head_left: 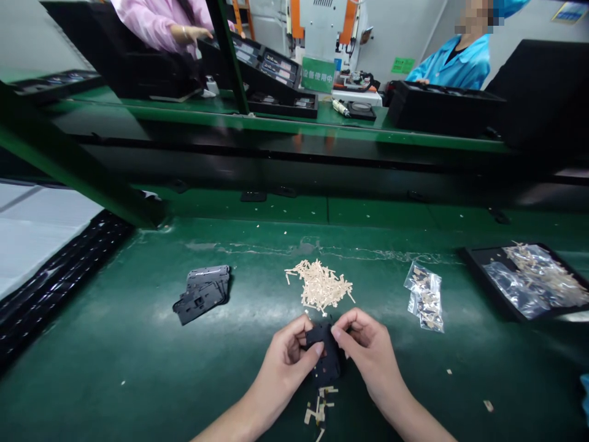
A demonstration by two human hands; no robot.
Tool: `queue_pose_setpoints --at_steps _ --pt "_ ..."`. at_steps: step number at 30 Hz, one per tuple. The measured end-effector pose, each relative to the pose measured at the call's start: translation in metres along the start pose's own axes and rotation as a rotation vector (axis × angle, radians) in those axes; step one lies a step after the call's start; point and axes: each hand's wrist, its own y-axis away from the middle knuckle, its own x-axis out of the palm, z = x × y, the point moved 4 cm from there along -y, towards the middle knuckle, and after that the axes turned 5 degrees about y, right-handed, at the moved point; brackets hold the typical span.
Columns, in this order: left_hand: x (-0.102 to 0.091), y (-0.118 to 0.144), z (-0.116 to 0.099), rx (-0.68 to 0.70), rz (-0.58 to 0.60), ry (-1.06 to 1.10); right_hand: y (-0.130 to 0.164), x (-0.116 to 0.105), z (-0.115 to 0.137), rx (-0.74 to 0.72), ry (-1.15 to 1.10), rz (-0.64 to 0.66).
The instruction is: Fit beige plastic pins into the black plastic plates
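My left hand (291,353) grips a thin black plastic phone-sized panel (327,369) by its left side, thumb across its face. At the panel's upper right corner, the thumb and forefinger of my right hand (363,339) are pinched together. Anything between those fingertips is too small to make out. Just beyond my hands lies a heap of small cream-coloured strips (324,285). Below the panel, nearer to me, a few loose strips (321,405) are scattered on the green table (151,380). Several similar black panels (205,294) are stacked to the left.
Clear bags with small pieces (426,298) lie to the right, beside a black tray (519,307) of more bags and strips. A green post (92,159) slants at the left. Beyond the dark divider, two people in pink and blue sleeves are near black boxes (444,110).
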Motion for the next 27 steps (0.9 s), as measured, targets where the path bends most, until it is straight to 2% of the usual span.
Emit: queue_pose_setpoints --at_steps 8,15,22,27 --pt "-0.001 0.000 0.000 -0.010 0.015 0.015 -0.001 0.000 -0.001 0.021 -0.020 -0.006" --pt "-0.002 0.001 0.000 -0.007 0.050 0.000 -0.002 0.003 -0.005 0.090 -0.165 0.054" --pt "-0.005 -0.003 0.003 -0.025 0.086 0.192 -0.003 0.001 0.005 0.099 -0.258 0.125" --pt "-0.005 -0.003 0.005 -0.073 0.112 0.220 -0.004 0.000 0.007 0.131 -0.224 0.161"
